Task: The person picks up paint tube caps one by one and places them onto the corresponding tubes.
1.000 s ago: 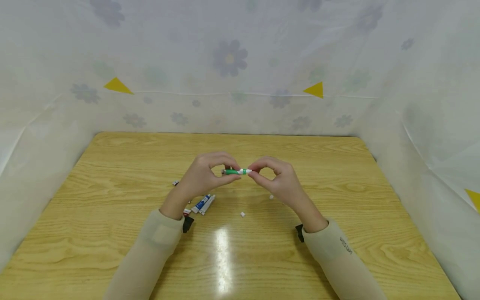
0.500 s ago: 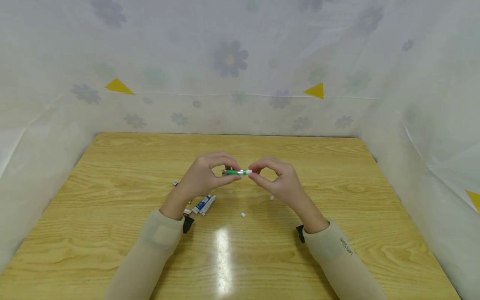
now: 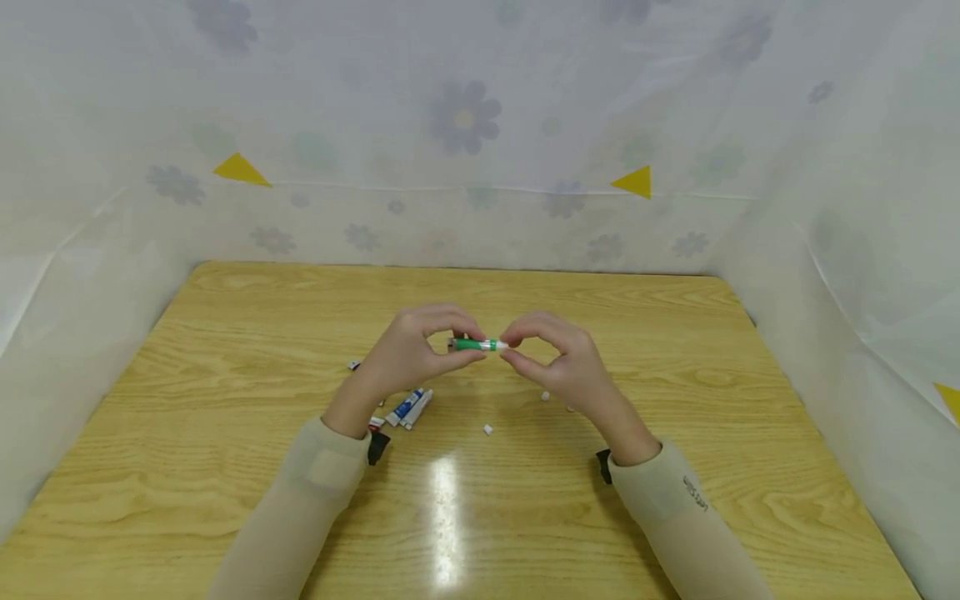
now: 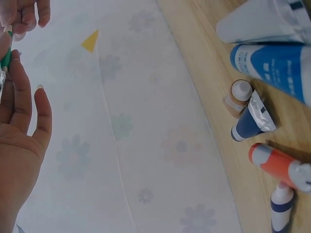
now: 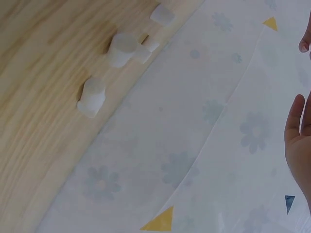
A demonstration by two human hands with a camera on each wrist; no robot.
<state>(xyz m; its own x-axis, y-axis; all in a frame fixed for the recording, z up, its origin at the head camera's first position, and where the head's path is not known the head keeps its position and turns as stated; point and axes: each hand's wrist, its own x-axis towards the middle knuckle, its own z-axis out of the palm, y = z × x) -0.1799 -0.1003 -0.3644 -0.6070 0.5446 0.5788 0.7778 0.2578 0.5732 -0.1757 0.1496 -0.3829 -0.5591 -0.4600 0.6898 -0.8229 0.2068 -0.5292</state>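
Observation:
Between both hands, above the table, a small green and white tube (image 3: 470, 344) lies level with its white end to the right. My left hand (image 3: 401, 350) pinches its body between thumb and fingers. At the white end (image 3: 501, 344), thumb and forefinger of my right hand (image 3: 573, 367) pinch the tip and partly cover it. The left wrist view catches only a green strip of the tube (image 4: 6, 60) among the fingers. In the right wrist view, my right hand (image 5: 299, 145) shows only in part, at the edge.
Left of centre on the wooden table (image 3: 525, 517) lie a blue and white tube (image 3: 406, 404), a whitish tube (image 3: 417, 411) and an orange-red tube (image 4: 278, 164), among others. Several small white caps (image 5: 91, 97) lie towards the right. Floral sheeting (image 3: 465, 225) encloses the table's back and sides.
Both hands keep their grip on the tube in nearly the same place. Only a slight shift of the view and small movements at the right fingertips show.

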